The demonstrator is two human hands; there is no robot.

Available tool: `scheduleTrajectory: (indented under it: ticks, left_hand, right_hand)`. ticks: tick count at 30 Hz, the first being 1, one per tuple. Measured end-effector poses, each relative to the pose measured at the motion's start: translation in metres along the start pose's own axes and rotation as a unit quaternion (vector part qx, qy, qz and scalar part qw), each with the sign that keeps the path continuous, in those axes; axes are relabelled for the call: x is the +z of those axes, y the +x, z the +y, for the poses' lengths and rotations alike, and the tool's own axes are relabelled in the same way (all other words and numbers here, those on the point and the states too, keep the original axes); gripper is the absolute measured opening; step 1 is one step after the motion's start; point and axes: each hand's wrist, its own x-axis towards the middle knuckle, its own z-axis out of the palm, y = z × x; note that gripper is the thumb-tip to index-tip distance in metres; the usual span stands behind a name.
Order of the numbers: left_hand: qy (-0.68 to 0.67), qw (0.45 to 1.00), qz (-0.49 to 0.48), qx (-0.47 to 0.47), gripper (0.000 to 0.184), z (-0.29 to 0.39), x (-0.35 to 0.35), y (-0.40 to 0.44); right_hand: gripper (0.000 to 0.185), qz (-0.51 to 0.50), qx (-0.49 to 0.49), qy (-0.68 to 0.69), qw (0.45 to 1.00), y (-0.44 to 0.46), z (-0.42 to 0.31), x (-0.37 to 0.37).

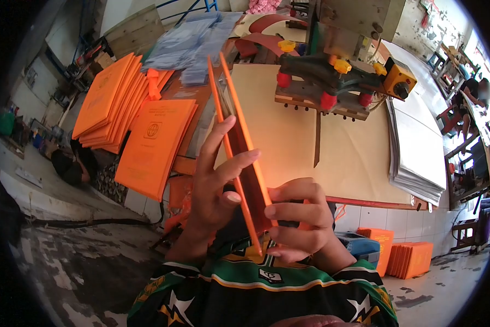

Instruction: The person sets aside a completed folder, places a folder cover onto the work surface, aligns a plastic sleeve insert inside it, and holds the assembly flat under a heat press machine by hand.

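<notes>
Hard to see: the orange folder point(235, 136) is turned nearly edge-on, so its outer faces barely show; my fingers cover parts of both edges, and I cannot make out the greyish layer inside its far end. The top of the press point(332, 76) is cut off by the frame.
Folder's direction: long axis slanting from far left to near right, standing steeply on edge, its two covers parted with a dark reddish inside between them.
Writing: dark print and a round emblem on the stacked folders point(155, 144), too small to read; a small badge on my shirt point(270, 276), unclear.
Folder's place: in my hands, nearer me than the press and to its left, above the desk point(288, 147) edge.
Left grip point(215, 177): closed on the folder, fingers spread over both covers.
Right grip point(304, 218): closed on the near end of the right cover.
Around the press: stacked folders and clear plastic sheets point(182, 46) left of it, white sheets point(416, 150) right and nearer me.
</notes>
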Motion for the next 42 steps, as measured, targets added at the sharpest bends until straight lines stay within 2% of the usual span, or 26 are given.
scheduleTrajectory:
  ticks: [4, 5, 6, 8, 9, 10, 11, 12, 13, 14, 16, 20, 22, 29, 35, 38, 39, 41, 42]
  left_hand:
    - [-0.015, 0.999, 0.046, -0.009, 0.084, -0.010, -0.004, -0.009]
    - [-0.017, 0.998, 0.055, -0.004, 0.084, -0.016, -0.007, -0.012]
    - [-0.017, 0.998, 0.054, -0.005, 0.084, -0.022, -0.008, -0.015]
    - [-0.067, 0.992, 0.109, 0.011, 0.078, -0.032, -0.008, -0.021]
    - [-0.091, 0.987, 0.134, 0.009, 0.074, -0.037, -0.007, -0.025]
    - [-0.115, 0.981, 0.158, 0.008, 0.072, -0.041, -0.006, -0.028]
    - [-0.399, 0.886, 0.234, 0.022, 0.074, -0.033, -0.002, -0.025]
    - [-0.449, 0.852, 0.268, 0.029, 0.074, -0.036, -0.003, -0.026]
    - [-0.457, 0.839, 0.293, 0.027, 0.074, -0.036, -0.006, -0.029]
    - [-0.426, 0.853, 0.302, 0.011, 0.074, -0.038, -0.011, -0.032]
    - [-0.392, 0.862, 0.322, -0.014, 0.074, -0.043, -0.021, -0.040]
    - [-0.381, 0.856, 0.346, -0.043, 0.074, -0.049, -0.032, -0.058]
    - [-0.373, 0.857, 0.352, -0.055, 0.074, -0.050, -0.037, -0.065]
    - [-0.362, 0.855, 0.362, -0.085, 0.075, -0.052, -0.047, -0.084]
    - [-0.358, 0.853, 0.365, -0.102, 0.075, -0.053, -0.052, -0.096]
    - [-0.359, 0.853, 0.362, -0.111, 0.075, -0.054, -0.054, -0.099]
    - [-0.358, 0.853, 0.362, -0.112, 0.075, -0.054, -0.054, -0.101]
    - [-0.356, 0.854, 0.362, -0.115, 0.075, -0.054, -0.056, -0.103]
    - [-0.355, 0.854, 0.363, -0.116, 0.076, -0.053, -0.057, -0.104]
  right_hand:
    - [0.030, 0.037, 0.041, -0.041, 0.998, -0.003, -0.002, -0.011]
    - [0.040, 0.039, 0.034, -0.046, 0.998, -0.006, 0.002, -0.013]
    - [0.040, 0.039, 0.035, -0.046, 0.998, -0.010, 0.002, -0.014]
    - [0.052, 0.080, 0.102, -0.037, 0.991, -0.018, 0.002, -0.014]
    - [0.074, 0.073, 0.096, -0.027, 0.992, -0.025, 0.007, -0.014]
    - [0.074, 0.073, 0.097, -0.027, 0.992, -0.026, 0.007, -0.014]
    - [0.081, 0.072, 0.135, 0.006, 0.988, -0.025, 0.006, -0.014]
    - [0.089, 0.072, 0.173, 0.038, 0.982, -0.024, 0.004, -0.013]
    - [0.100, 0.019, 0.193, 0.045, 0.980, -0.024, 0.004, -0.019]
    - [0.100, 0.019, 0.193, 0.046, 0.980, -0.023, 0.000, -0.024]
    - [0.101, -0.098, 0.284, 0.015, 0.954, -0.022, -0.010, -0.030]
    - [0.100, -0.163, 0.332, -0.026, 0.929, -0.033, -0.018, -0.030]
    - [0.096, -0.127, 0.337, -0.059, 0.931, -0.036, -0.023, -0.027]
    - [0.083, -0.128, 0.338, -0.105, 0.926, -0.035, -0.027, -0.029]
    - [0.076, -0.073, 0.249, -0.119, 0.958, -0.047, -0.022, -0.031]
    - [0.070, -0.024, 0.269, -0.121, 0.955, -0.064, -0.028, -0.032]
    - [0.061, -0.001, 0.323, -0.072, 0.944, -0.071, -0.031, -0.032]
    - [0.052, 0.021, 0.372, -0.021, 0.928, -0.076, -0.031, -0.034]
    - [0.042, -0.018, 0.404, 0.020, 0.914, -0.076, -0.031, -0.036]
